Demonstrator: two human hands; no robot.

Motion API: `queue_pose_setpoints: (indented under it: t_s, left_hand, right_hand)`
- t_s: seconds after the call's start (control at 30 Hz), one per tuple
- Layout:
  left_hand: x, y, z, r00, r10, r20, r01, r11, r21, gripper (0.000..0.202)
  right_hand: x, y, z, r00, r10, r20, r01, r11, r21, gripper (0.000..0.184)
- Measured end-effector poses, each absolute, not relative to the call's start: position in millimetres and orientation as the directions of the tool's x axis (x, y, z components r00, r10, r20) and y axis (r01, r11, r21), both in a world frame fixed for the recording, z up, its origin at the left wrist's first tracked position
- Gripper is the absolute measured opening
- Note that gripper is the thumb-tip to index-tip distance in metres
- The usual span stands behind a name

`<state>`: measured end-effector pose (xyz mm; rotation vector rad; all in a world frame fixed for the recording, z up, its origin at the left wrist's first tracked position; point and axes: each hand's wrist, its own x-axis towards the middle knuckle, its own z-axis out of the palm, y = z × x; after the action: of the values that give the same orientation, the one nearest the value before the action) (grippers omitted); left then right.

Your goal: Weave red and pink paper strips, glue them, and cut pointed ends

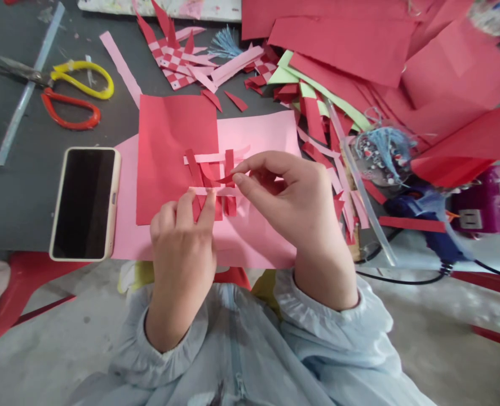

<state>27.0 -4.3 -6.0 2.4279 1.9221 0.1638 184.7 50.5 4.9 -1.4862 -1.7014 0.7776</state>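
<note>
My right hand (296,206) pinches the end of a thin red paper strip (218,180) between thumb and forefinger, its loose part curving up to the left. With fingertips spread, my left hand (181,239) presses down on a pink paper strip (226,192). Several upright red strips cross this one and a second pink strip (205,158) above it, forming a loose lattice. Beneath lie a red paper sheet (173,127) and, under that, a larger pink sheet (260,132). My right palm hides part of the pink sheet.
On the left are a phone (84,203) and scissors (42,78) with yellow and red handles. Woven red-and-pink pieces (176,62) and paper scraps lie behind. To the right are red sheets (343,48), a tray of beads (383,152) and a blue glue gun (436,225) with a cord.
</note>
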Motion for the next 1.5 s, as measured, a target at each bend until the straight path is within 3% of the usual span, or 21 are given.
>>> queue_pose_setpoints:
  t_s: [0.4,0.57,0.67,1.03,1.3,1.5]
  left_hand:
    - [29.9,-4.8,-7.2,0.21,0.976,0.061,0.969,-0.216,0.124,0.046]
    - [29.0,-6.1,-8.7,0.217,0.973,0.073,0.969,-0.224,0.104,0.052]
    - [29.0,-6.0,-8.4,0.223,0.973,0.068,0.969,-0.228,0.096,0.055]
    - [4.9,-2.4,1.3,0.373,0.928,0.026,0.915,-0.372,0.156,0.042]
    - [-3.9,0.5,1.4,0.317,0.938,0.142,0.877,-0.347,0.332,0.036]
    - [-1.7,-2.9,5.0,0.234,0.925,0.298,0.854,-0.342,0.392,0.03]
  right_hand:
    - [194.1,48.5,9.0,-0.173,0.976,0.13,0.537,0.204,-0.819,0.015]
    - [206.6,51.0,9.3,-0.208,0.977,0.051,0.753,0.194,-0.629,0.006]
    - [207.5,51.4,7.1,-0.224,0.974,-0.006,0.82,0.185,-0.542,0.016]
    - [206.1,51.6,4.8,-0.227,0.97,-0.085,0.867,0.161,-0.472,0.016]
    - [206.4,53.1,2.7,-0.218,0.972,-0.085,0.863,0.151,-0.482,0.014]
    - [206.3,54.7,-0.3,-0.198,0.979,-0.052,0.848,0.145,-0.51,0.008]
